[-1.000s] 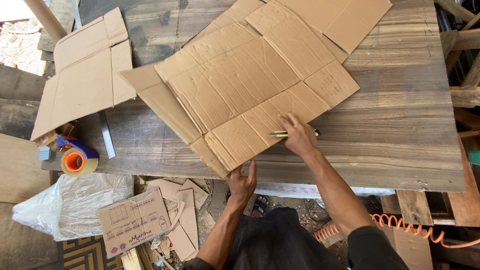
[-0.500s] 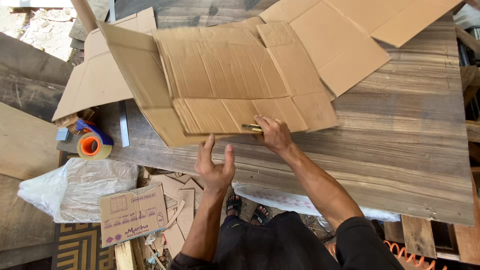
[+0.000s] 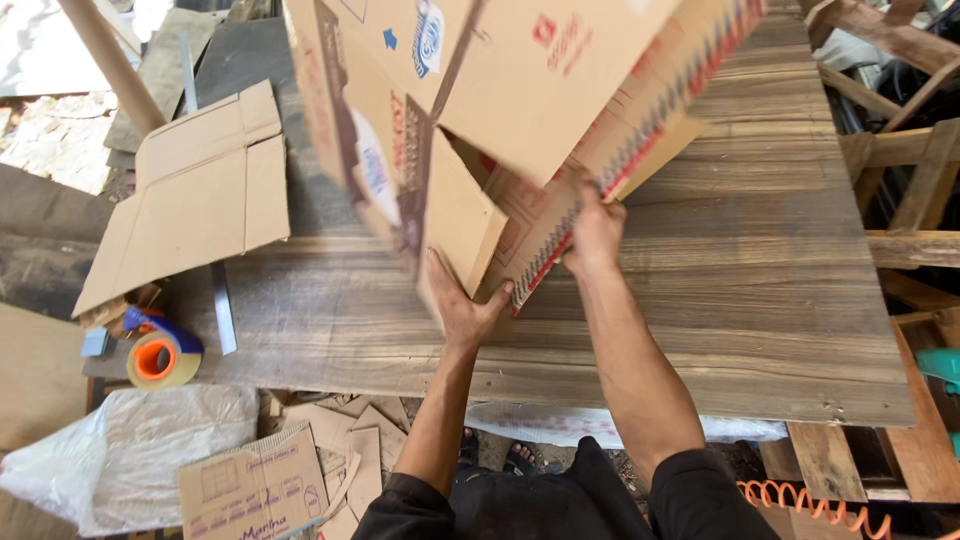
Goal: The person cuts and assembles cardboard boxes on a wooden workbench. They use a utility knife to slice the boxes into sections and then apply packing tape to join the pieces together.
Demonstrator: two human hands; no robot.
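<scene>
I've swung the box [image 3: 500, 110] up off the table [image 3: 760, 300]; left hand [image 3: 462, 305] and right hand [image 3: 594, 228] grasp its flaps.

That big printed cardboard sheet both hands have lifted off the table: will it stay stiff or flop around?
The cardboard sheet will probably flop at its creases: one flap already hangs folded by the left hand. It looks light for its size, since the right hand grips just one edge.

left hand [image 3: 462, 305] | right hand [image 3: 594, 225] | gripping blurred cardboard box [image 3: 520, 90], apparently lifted
</scene>
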